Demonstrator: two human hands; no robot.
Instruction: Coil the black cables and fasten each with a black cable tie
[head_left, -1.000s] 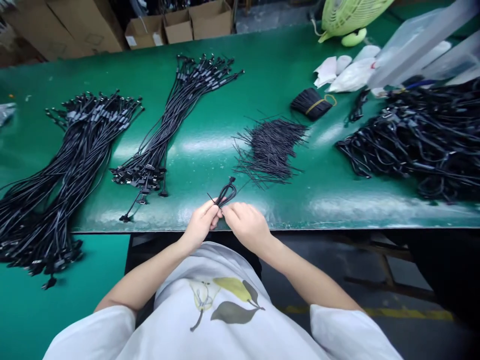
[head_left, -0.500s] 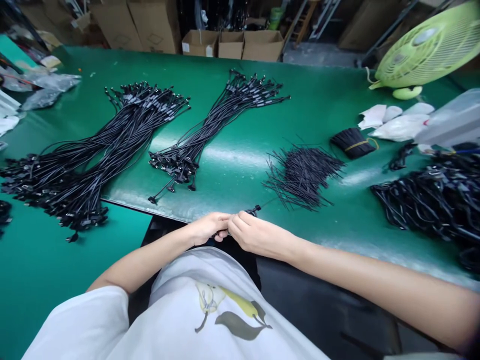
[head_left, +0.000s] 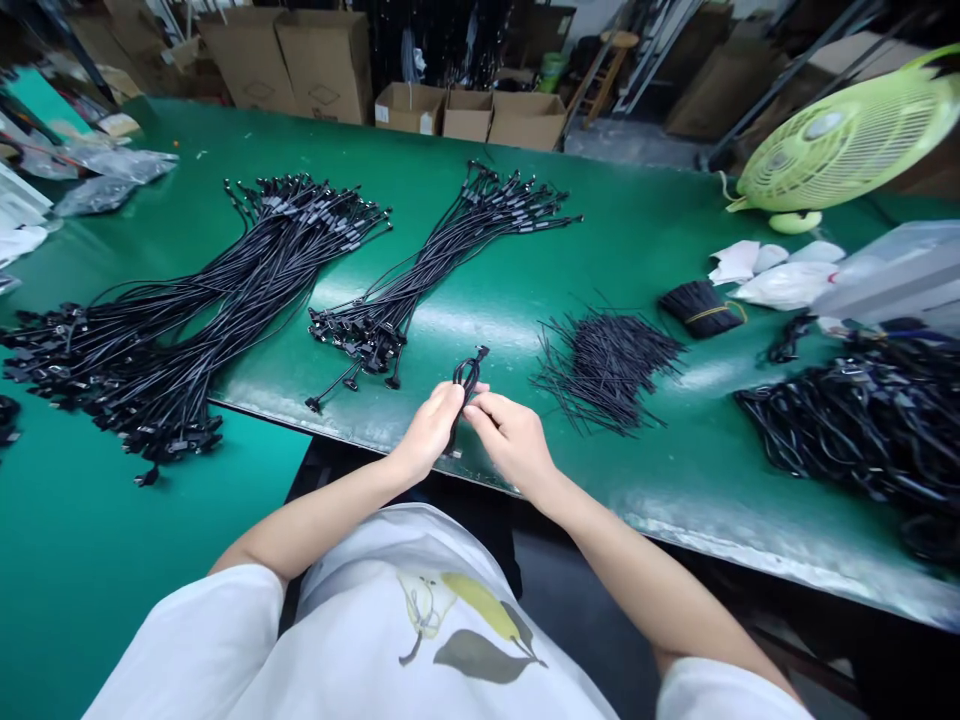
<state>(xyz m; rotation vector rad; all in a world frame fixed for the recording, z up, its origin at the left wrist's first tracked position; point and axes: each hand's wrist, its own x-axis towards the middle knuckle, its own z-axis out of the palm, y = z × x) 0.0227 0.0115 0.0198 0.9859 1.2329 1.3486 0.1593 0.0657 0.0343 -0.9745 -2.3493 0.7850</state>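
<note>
A folded black cable stands up between my hands, just over the front edge of the green table. My left hand is closed round its left side. On the right, my right hand pinches the same cable with thumb and fingers. One small plug shows above the fingers and a metal end below them. Nearest on the right lies a pile of short black ties. To the left are a smaller bundle of straight black cables and a larger bundle.
A banded bunch of ties and a heap of folded cables lie to the right. Behind them are white packets and a green fan. Plastic bags sit at the far left. Cardboard boxes stand beyond the table.
Both hands have moved forward and up from the table's front edge, bringing the folded cable into fuller view. The hands are slightly farther apart. The camera view has shifted a little.
</note>
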